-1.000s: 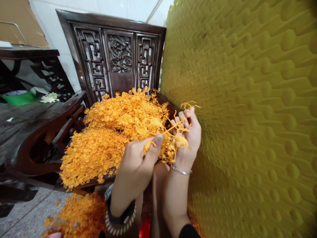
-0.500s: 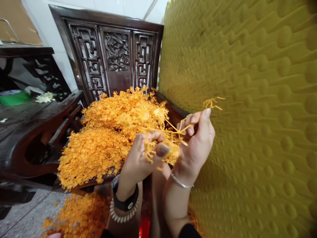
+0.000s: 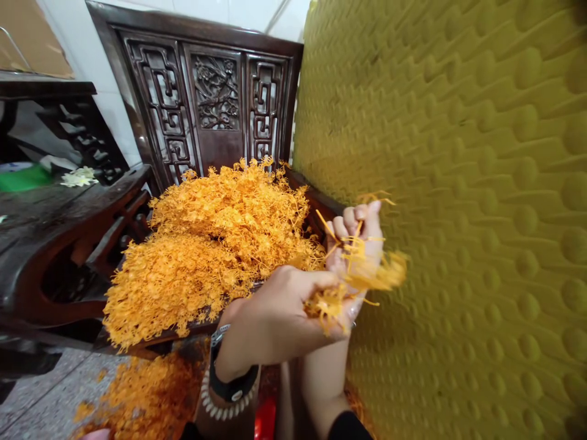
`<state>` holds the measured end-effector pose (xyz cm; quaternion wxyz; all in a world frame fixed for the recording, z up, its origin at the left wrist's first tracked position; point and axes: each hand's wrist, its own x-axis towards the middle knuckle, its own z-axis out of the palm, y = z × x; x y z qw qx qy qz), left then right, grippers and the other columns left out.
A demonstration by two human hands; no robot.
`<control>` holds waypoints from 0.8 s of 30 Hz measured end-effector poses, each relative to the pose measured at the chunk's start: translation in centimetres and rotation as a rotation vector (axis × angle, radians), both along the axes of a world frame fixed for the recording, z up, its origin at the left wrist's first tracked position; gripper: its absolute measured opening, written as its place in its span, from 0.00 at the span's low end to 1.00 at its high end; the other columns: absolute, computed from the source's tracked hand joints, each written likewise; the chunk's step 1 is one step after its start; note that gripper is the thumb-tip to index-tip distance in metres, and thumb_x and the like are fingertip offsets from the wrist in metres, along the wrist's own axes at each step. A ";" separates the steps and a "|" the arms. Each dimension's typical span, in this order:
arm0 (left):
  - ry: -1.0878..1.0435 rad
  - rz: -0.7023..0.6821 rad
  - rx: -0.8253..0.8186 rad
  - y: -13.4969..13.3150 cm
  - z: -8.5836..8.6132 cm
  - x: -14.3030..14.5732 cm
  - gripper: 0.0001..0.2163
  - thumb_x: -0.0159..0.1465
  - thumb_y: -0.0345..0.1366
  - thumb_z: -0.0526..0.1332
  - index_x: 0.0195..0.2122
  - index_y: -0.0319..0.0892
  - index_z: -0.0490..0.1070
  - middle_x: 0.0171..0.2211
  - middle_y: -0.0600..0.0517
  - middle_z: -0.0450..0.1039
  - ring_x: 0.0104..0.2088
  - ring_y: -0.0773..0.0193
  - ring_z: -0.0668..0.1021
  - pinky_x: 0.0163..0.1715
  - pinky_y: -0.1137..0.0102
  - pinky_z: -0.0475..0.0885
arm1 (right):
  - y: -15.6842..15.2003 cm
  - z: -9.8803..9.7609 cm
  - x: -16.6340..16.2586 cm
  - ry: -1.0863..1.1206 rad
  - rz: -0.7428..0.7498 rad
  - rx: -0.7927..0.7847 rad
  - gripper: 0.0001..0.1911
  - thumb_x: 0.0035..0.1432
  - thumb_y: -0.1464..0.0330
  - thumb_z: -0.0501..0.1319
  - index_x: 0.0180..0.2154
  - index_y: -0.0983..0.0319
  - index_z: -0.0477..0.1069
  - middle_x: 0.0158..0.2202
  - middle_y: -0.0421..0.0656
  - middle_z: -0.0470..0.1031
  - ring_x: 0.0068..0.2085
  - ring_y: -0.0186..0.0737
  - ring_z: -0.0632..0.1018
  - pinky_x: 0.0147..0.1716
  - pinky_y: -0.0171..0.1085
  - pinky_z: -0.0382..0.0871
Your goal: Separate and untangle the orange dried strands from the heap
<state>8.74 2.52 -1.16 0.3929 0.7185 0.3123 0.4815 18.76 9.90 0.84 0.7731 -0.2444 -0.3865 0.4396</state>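
1. Orange sprig bunch (image 3: 355,275) sits between both hands, in front of the yellow mat (image 3: 458,214).
2. Right hand (image 3: 355,250) cups it, fingers up.
3. Left hand (image 3: 279,315) closed over its lower strands.
4. Orange pile (image 3: 206,250) just behind, on carved wooden chair (image 3: 202,98).

The person's bare left hand (image 3: 279,315) carries a black wristwatch (image 3: 232,384) and a bracelet of pale round beads (image 3: 220,408) on its wrist, while the bare right hand (image 3: 355,256) ends in a black sleeve cuff (image 3: 348,426) at the forearm.
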 end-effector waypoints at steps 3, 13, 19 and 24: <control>-0.012 -0.008 -0.046 -0.4 0.0 0.7 0.08 0.56 0.31 0.56 0.21 0.41 0.62 0.20 0.55 0.62 0.23 0.69 0.63 0.23 0.72 0.62 | 1.5 -0.7 0.3 -0.043 0.154 -0.018 0.24 0.51 0.51 0.58 0.20 0.59 0.49 0.16 0.31 0.44 0.16 0.28 0.47 0.16 0.33 0.44; -0.082 -0.033 -0.303 -1.0 -0.4 -0.2 0.14 0.60 0.37 0.52 0.19 0.42 0.52 0.19 0.56 0.50 0.21 0.69 0.56 0.19 0.72 0.53 | 2.8 -0.6 -1.4 0.098 0.161 -0.047 0.18 0.57 0.53 0.52 0.24 0.59 0.55 0.16 0.30 0.48 0.16 0.27 0.49 0.17 0.31 0.47; -0.350 -0.119 -0.414 0.5 -0.1 -1.7 0.16 0.60 0.45 0.56 0.21 0.42 0.57 0.17 0.59 0.48 0.16 0.74 0.51 0.14 0.75 0.49 | 4.6 0.6 -4.8 0.074 0.235 -0.091 0.23 0.54 0.46 0.51 0.23 0.59 0.54 0.15 0.30 0.48 0.15 0.26 0.51 0.17 0.32 0.46; -0.375 0.171 -0.260 0.2 0.0 -4.1 0.19 0.57 0.49 0.57 0.17 0.43 0.56 0.13 0.59 0.47 0.13 0.73 0.53 0.10 0.75 0.49 | 9.0 1.7 -7.2 0.047 0.239 -0.192 0.25 0.54 0.44 0.46 0.22 0.58 0.52 0.15 0.31 0.49 0.15 0.27 0.51 0.17 0.32 0.47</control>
